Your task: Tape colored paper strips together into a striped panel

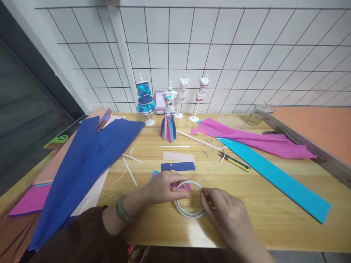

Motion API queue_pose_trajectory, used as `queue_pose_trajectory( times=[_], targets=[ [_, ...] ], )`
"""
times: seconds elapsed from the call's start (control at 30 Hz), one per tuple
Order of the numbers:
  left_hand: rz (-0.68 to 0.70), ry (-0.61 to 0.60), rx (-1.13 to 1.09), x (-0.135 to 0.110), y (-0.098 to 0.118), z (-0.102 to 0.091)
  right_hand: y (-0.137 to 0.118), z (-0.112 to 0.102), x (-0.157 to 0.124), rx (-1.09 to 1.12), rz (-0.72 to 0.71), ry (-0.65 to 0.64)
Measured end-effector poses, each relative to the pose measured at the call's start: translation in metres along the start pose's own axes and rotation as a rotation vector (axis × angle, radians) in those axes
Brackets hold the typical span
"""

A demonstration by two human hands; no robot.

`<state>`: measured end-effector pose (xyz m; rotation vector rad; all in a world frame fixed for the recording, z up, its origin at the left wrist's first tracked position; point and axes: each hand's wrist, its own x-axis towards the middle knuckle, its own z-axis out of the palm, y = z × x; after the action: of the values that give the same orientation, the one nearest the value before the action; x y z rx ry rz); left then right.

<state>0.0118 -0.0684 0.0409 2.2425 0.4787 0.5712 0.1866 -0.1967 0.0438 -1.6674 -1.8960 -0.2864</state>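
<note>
A narrow white roll of tape is held upright above the front of the table. The fingers and thumb of my left hand close on its left side. On the right side, the fingertips of my right hand pinch its edge; whether they grip a loose tape end cannot be made out. Partly covered by my left hand lies a pink paper piece, with a teal piece beside it. Just beyond are a dark blue paper strip, a pale pink strip and a thin white strip.
Small dress forms stand at the back, one in a striped paper skirt. Blue crepe paper covers the left. Pink paper, turquoise paper and a yellow-black utility knife lie right. A glass jar stands behind.
</note>
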Motion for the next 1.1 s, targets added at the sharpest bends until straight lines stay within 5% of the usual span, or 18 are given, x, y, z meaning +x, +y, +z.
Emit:
queue_pose_trajectory(
  times=[0.13, 0.4, 0.53, 0.77, 1.1],
  targets=[
    [-0.161, 0.033, -0.179, 0.0, 0.0, 0.0, -0.006, 0.0, 0.007, 0.27, 0.166, -0.098],
    [-0.363, -0.072, -0.602, 0.0, 0.0, -0.003, 0.001, -0.006, 0.019, 1.255, 0.905, -0.316],
    [-0.356, -0.173, -0.647, -0.001, 0.0, 0.001, 0.002, -0.003, 0.025, 1.608, 1.017, -0.23],
    [-0.38, -0.296, -0.735, -0.002, -0.004, 0.007, 0.011, 0.0, 0.025, 1.566, 1.145, -0.005],
    [-0.208, -0.542, -0.649, -0.002, 0.007, -0.003, 0.02, 0.002, 0.026, 1.364, 1.091, -0.006]
  ],
)
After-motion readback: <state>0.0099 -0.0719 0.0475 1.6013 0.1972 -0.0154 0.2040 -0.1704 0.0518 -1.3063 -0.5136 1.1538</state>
